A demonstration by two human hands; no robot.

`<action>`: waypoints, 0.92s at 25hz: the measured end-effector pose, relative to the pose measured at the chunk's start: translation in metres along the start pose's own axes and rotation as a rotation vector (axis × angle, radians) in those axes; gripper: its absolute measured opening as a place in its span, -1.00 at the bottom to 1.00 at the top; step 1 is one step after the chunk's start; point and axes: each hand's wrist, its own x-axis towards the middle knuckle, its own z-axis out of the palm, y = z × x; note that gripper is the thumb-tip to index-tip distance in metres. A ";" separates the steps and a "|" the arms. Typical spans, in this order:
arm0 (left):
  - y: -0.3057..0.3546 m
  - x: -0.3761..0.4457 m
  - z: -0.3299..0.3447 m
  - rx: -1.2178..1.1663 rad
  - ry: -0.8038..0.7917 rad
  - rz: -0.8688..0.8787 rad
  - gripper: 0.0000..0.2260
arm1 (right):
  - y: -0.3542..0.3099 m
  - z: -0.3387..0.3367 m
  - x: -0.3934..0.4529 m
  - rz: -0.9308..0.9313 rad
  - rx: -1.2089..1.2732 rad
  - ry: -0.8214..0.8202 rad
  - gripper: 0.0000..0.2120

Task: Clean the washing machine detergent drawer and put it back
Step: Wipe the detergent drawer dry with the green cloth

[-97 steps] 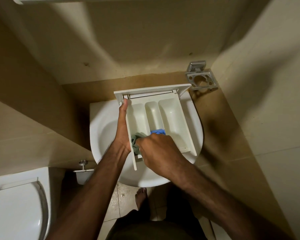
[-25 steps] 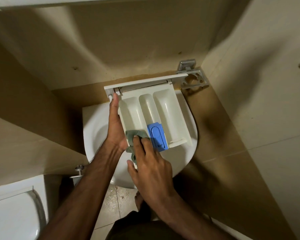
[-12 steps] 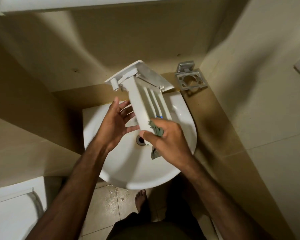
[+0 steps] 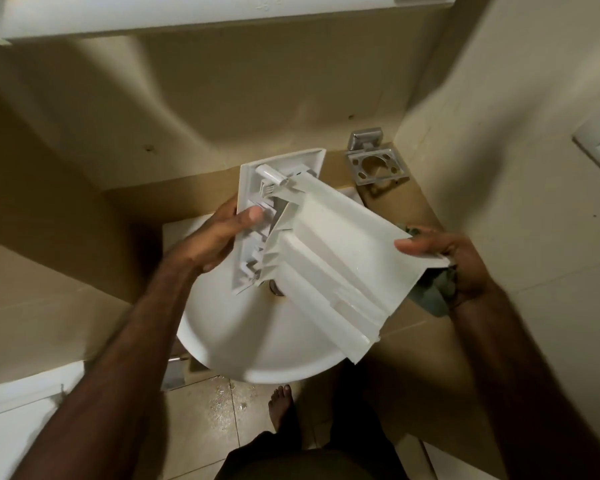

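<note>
At the far left edge a white toilet (image 4: pixel 21 410) showed, partly cut off. The left hand (image 4: pixel 215 237) gripped the front panel end of the detergent drawer (image 4: pixel 326 258), the thumb lying across the panel's ribbed inner face and the fingers hidden behind it. The drawer was held in the air above the white sink (image 4: pixel 243 334), turned over so that its ridged underside faced the camera, the panel end up and away toward the wall and the open back end tilted down toward the person. The sink's drain (image 4: pixel 277 289) peeked out just under the drawer's lower left edge. Below the sink a bare foot (image 4: pixel 282 403) stood on the tiled floor (image 4: pixel 201 424), which was speckled with light flecks. The right hand (image 4: pixel 454 261) held the drawer's far side edge, its thumb pressed on the underside, and a grey-green cloth (image 4: pixel 433 296) was bunched in the same hand, hanging beneath the palm. On the wall above and behind the drawer's right side a metal holder (image 4: pixel 374 166) was fixed.
</note>
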 end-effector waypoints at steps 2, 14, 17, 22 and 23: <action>0.007 -0.002 0.005 -0.172 -0.133 -0.070 -0.38 | 0.007 -0.010 0.012 0.085 0.121 -0.019 -0.35; -0.013 -0.021 0.002 -0.320 0.306 -0.081 -0.81 | 0.038 -0.024 0.087 -0.221 0.182 0.603 -0.82; -0.017 -0.025 0.006 -0.343 0.329 -0.089 -0.74 | 0.044 -0.006 0.076 -0.802 -0.411 0.887 -0.78; -0.020 -0.024 0.023 -0.347 0.361 -0.074 -0.67 | 0.083 0.071 0.073 -1.180 -1.436 0.528 -0.76; -0.022 -0.024 0.023 -0.345 0.353 -0.065 -0.59 | 0.090 0.076 0.077 -1.180 -1.498 0.536 -0.73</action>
